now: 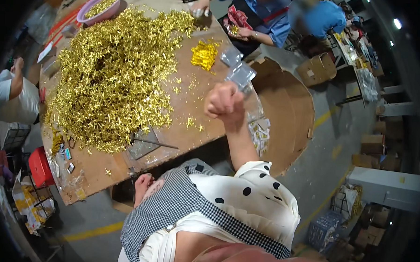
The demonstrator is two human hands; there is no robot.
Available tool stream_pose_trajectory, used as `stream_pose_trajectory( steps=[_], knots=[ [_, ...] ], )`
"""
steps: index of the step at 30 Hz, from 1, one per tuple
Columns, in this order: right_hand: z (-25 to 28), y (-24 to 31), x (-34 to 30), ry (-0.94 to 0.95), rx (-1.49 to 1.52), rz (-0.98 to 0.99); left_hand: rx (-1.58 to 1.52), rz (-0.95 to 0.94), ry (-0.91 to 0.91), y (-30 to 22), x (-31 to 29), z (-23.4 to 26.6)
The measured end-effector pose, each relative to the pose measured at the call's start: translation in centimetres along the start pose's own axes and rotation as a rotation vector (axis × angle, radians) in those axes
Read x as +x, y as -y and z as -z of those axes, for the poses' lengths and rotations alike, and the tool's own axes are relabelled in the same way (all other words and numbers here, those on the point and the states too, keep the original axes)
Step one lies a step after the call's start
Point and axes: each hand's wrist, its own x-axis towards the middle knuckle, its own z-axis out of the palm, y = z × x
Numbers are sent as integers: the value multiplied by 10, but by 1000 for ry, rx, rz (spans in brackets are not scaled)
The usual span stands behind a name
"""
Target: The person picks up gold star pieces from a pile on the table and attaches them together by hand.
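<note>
My right hand [224,101] is raised over the right edge of the table with its fingers curled into a fist. Whatever it may hold is hidden. Close behind it lie clear plastic boxes [240,74], and a small batch of yellow-gold pieces [204,55] is a little to the left. Low beside the checked apron [169,199], just off the table's front edge, is my left hand [143,185]. Its fingers are bent in, and their inside does not show. A large heap of shiny gold star-like pieces [114,75] covers most of the brown tabletop [192,100].
A pink basin [99,7] with gold pieces stands at the far left. A flat tray with a rod [148,142] lies near the front edge. Right of the table stands a big open cardboard box [285,120]. Co-workers [271,16] sit at the far side; another person [17,94] is at left.
</note>
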Motion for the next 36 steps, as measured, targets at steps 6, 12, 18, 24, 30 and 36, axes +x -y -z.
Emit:
stream_pose_trajectory(
  steps=[6,12,18,24,30,36],
  knots=[
    [-6,-111,-26,-605,67,-607,150,-15,7,2,18,7],
    [-30,-189,-39,-391,183,-1026,109,-80,-42,2,17,9],
    [-24,-195,-34,-481,78,-1068,110,-109,-89,-9,8,4],
    [-14,-204,-40,-563,132,-1081,184,-146,-141,-16,-11,1],
    [-10,-212,-43,-604,158,-1084,155,-132,-166,-15,-17,0],
    [23,-228,-51,-755,-83,-1067,127,-163,-147,-14,-13,-1]
  ],
)
